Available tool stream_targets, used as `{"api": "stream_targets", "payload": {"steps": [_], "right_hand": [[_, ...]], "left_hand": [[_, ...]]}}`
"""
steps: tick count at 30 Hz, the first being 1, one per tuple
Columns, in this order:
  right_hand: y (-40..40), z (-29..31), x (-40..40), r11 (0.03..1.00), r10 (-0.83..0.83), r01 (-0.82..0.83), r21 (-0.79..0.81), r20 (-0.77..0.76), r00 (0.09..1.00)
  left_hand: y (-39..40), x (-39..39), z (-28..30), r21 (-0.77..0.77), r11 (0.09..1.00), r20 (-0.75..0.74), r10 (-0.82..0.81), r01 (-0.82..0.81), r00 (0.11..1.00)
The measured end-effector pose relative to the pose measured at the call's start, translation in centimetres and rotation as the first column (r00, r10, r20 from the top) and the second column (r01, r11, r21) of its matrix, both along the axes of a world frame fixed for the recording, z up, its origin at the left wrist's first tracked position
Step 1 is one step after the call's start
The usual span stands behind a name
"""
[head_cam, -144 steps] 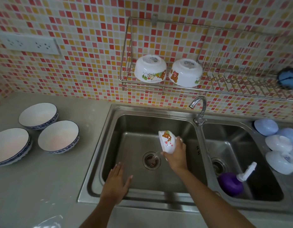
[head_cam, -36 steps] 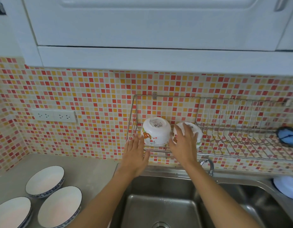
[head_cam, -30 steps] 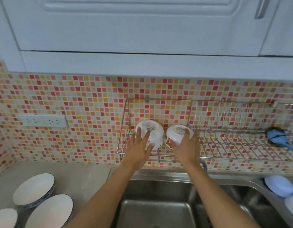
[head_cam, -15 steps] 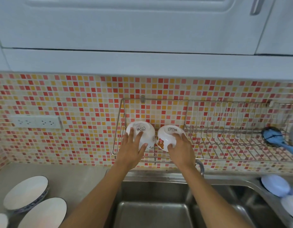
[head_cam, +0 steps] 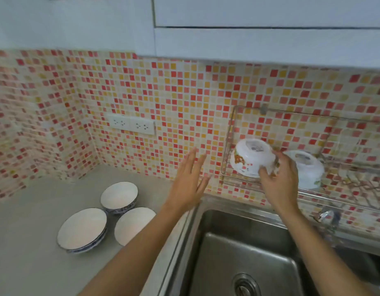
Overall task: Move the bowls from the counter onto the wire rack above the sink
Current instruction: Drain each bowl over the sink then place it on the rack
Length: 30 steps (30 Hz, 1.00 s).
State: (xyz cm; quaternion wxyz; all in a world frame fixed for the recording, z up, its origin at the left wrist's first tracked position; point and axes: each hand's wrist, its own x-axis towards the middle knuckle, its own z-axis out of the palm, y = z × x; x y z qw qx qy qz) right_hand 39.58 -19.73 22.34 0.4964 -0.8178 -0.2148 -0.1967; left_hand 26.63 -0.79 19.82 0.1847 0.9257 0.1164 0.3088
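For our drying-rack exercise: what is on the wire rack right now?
Two upturned white bowls sit on the rack: the left bowl, held by the right hand, and another beside it. The hand hides where they meet; the rack's right end is blurred.

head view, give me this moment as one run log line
right hand: holds cartoon bowl on wire rack | left hand: open, free | blue-rimmed bowls: three on counter

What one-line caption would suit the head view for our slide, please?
Right hand steadies an upturned cartoon bowl on the wire rack; left hand open.
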Motion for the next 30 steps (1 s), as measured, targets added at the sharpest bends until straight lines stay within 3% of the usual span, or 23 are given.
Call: {"api": "stream_targets", "payload": {"steps": [5, 8, 11, 16, 21, 24, 30], "right_hand": [[9.4, -1.2, -8.7, 0.956, 0.273, -0.282, 0.080, 0.104, 0.956], [14.5, -4.6, -13.3, 0.921, 0.389, -0.389, -0.026, 0.110, 0.915], [18.6, -9.8, -16.0, 0.878, 0.432, -0.447, -0.172, -0.118, 0.894], [21.9, -17.9, -17.9, 0.850, 0.240, -0.450, -0.276, -0.556, 0.796], [24.1, -21.6, -18.7, 0.936, 0.068, -0.330, -0.123, -0.856, 0.512], [24.8, -22.4, -19.8, 0.968, 0.138, -0.246, 0.055, -0.932, 0.336], [24.1, -22.5, -20.3, 0.971, 0.201, -0.192, 0.145, -0.927, 0.316]], "left_hand": [[8.2, -6.9, -3.2, -0.141, 0.981, -0.079, 0.123, -0.133, 0.989], [12.5, -10.3, -6.6, -0.217, 0.947, -0.193, 0.196, -0.237, 0.961], [15.4, -12.7, -10.7, -0.335, 0.883, -0.333, 0.216, -0.329, 0.918], [16.6, -14.8, -16.1, -0.420, 0.821, -0.460, 0.175, -0.387, 0.871], [16.8, -15.5, -18.6, -0.428, 0.800, -0.486, 0.189, -0.421, 0.853], [16.7, -16.2, -19.2, -0.492, 0.737, -0.502, 0.194, -0.463, 0.843], [16.9, -16.7, -19.7, -0.573, 0.662, -0.429, 0.260, -0.483, 0.865]]}}
